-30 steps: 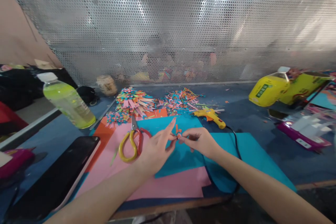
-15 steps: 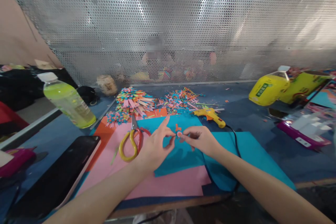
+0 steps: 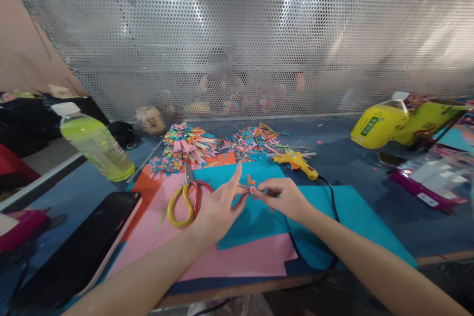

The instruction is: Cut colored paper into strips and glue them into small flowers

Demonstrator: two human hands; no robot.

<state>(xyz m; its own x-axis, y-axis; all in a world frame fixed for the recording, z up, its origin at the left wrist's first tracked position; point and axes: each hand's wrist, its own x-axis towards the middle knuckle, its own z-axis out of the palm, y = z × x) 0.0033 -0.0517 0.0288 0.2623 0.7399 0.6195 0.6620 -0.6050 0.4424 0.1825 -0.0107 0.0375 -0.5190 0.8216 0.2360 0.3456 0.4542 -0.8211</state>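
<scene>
Left hand is now narrower at the paper curl, left of the glue gun, hold unclear; right hand pinches it, likely mid-shaping.

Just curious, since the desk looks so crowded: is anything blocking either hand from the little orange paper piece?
Nothing visible does. The right hand pinches the orange paper piece, and the left hand has its fingertips right at it. The scissors and glue gun lie off to the sides.
</scene>
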